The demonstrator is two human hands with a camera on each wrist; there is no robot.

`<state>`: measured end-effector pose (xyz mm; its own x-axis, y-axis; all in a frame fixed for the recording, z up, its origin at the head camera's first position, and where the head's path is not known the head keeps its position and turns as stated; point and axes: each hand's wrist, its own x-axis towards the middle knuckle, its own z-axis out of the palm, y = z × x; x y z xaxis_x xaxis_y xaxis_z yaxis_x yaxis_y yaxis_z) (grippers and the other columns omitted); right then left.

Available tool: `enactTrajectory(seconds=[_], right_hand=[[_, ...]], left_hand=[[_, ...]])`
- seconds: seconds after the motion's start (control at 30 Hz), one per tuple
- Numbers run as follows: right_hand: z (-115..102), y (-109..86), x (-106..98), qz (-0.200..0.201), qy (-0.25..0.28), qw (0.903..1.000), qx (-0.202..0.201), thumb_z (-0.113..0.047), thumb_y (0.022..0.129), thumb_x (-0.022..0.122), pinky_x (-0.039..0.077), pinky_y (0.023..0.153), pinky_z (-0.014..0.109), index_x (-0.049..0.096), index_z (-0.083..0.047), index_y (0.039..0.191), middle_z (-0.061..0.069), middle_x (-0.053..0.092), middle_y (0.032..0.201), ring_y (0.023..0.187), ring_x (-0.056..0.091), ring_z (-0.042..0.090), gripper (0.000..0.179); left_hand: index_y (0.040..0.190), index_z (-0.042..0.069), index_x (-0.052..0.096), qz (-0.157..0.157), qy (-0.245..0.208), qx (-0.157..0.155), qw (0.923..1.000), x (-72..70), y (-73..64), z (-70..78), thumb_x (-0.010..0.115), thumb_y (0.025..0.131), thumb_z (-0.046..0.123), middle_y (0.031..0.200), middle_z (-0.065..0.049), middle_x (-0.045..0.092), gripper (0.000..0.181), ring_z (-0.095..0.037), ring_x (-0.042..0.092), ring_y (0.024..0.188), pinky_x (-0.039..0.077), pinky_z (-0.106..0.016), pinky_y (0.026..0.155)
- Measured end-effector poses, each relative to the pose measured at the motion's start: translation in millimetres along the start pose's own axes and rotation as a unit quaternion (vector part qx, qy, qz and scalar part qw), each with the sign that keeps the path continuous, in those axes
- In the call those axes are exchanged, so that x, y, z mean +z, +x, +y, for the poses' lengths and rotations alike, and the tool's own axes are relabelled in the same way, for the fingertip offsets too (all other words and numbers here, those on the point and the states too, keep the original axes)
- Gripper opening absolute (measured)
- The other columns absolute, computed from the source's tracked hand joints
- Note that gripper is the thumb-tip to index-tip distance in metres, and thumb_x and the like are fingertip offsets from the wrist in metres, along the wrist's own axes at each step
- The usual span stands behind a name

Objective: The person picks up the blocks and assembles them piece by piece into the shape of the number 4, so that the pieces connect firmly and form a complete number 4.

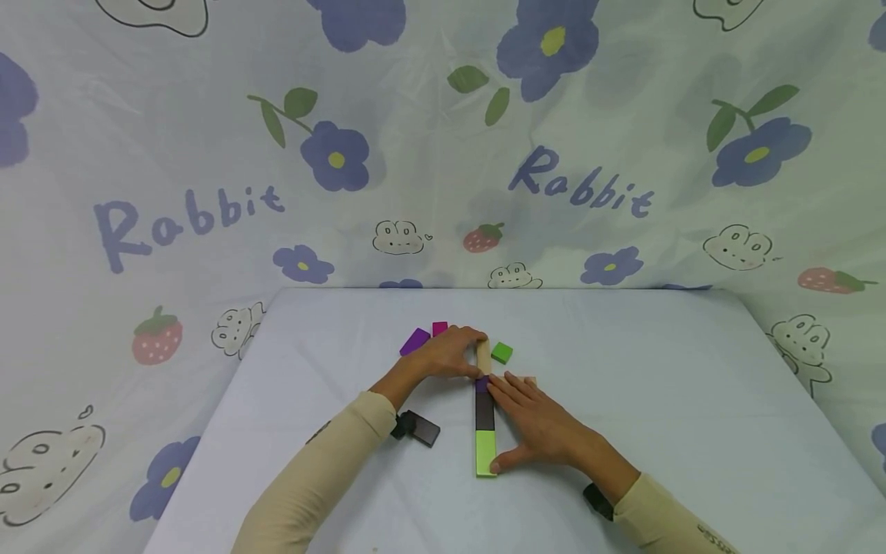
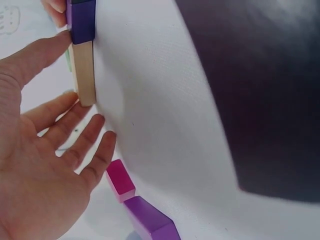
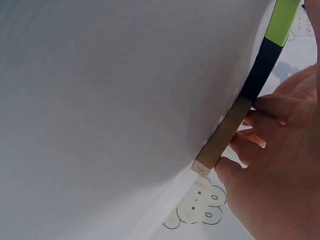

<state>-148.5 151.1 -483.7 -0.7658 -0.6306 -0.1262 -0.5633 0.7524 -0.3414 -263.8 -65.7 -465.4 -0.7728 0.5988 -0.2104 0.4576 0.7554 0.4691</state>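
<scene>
A straight row of blocks lies on the table: a plain wooden block (image 1: 484,358) at the far end, then a purple block (image 1: 482,385), a dark grey block (image 1: 484,412) and a light green block (image 1: 486,452) nearest me. My left hand (image 1: 450,355) holds the plain wooden block lengthwise, thumb by its joint with the purple block and fingertips at its far end. Along the row's right side lies my right hand (image 1: 543,423), fingers extended towards the purple block, thumb touching the green block's near corner. A second wooden block (image 3: 222,135) sticks out sideways, partly hidden by the right fingers in the head view.
Beyond my left hand lie a loose purple block (image 1: 415,341) and a pink block (image 1: 439,328). A green cube (image 1: 501,352) sits right of the row's far end. Beside the left wrist rests another dark block (image 1: 424,428). A patterned curtain (image 1: 443,169) stands behind the table.
</scene>
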Motion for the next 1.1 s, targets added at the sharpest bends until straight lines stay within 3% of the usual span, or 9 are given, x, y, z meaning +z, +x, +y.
enactTrajectory(seconds=[1.1], right_hand=[[-0.6,2.0,0.2,-0.005,0.003,1.0,0.005,-0.082,0.068,0.07,0.016,0.122,0.051,0.027,-0.006,0.16,0.007,0.023,0.167,0.154,0.013,0.031,0.127]], left_hand=[[0.148,0.013,0.05,0.006,0.0,0.0,1.0,2.1,-0.8,-2.5,0.079,0.088,0.034,0.149,-0.006,0.051,0.07,-0.026,0.047,0.132,0.04,-0.042,0.111]])
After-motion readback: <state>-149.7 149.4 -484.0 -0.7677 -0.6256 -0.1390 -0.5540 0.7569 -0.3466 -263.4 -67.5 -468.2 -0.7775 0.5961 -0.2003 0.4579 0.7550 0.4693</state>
